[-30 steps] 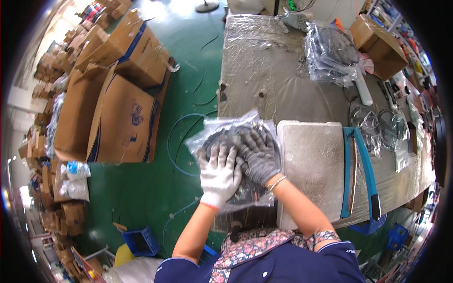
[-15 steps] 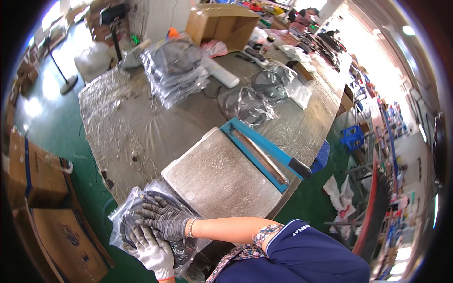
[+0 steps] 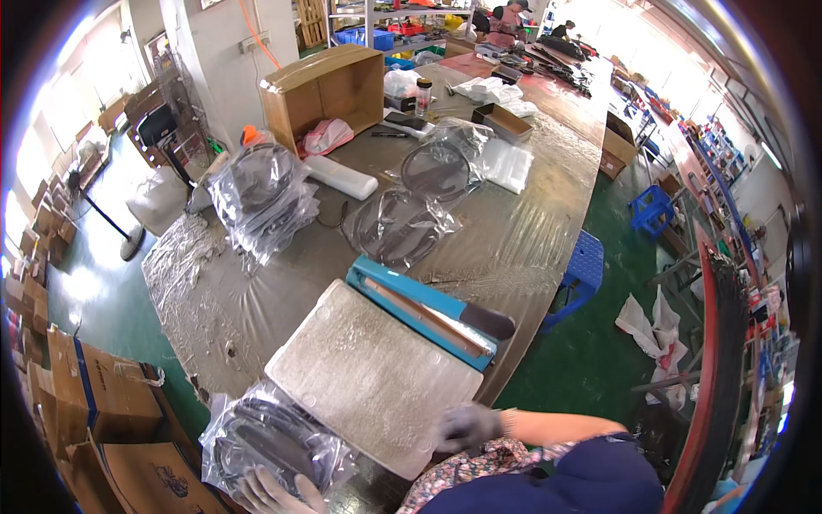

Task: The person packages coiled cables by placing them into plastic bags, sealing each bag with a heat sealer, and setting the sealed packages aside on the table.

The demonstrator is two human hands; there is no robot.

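Note:
At the table's near left edge lies a clear plastic bag point(image 3: 270, 437) holding dark, looped items whose kind I cannot make out. My left hand point(image 3: 278, 493), in a pale glove, is at the bag's near side with its fingers stretched out. My right hand point(image 3: 467, 428), in a dark grey glove, is by the near right corner of a greyish-white foam slab point(image 3: 372, 373); its fingers are smeared and partly hidden. Along the slab's far right side sits a teal bag sealer point(image 3: 419, 308) with a black-ended handle.
Farther back lie a stack of filled clear bags point(image 3: 261, 197), two bagged dark loops point(image 3: 398, 223), a white roll point(image 3: 341, 177) and an open cardboard box point(image 3: 325, 98). A blue stool point(image 3: 582, 265) stands right of the table, cartons point(image 3: 116, 390) at left. Two people are far off.
My right hand has left the bag and moved right to the foam slab's corner. My left hand has slid down toward the bag's near edge. The view has tilted up.

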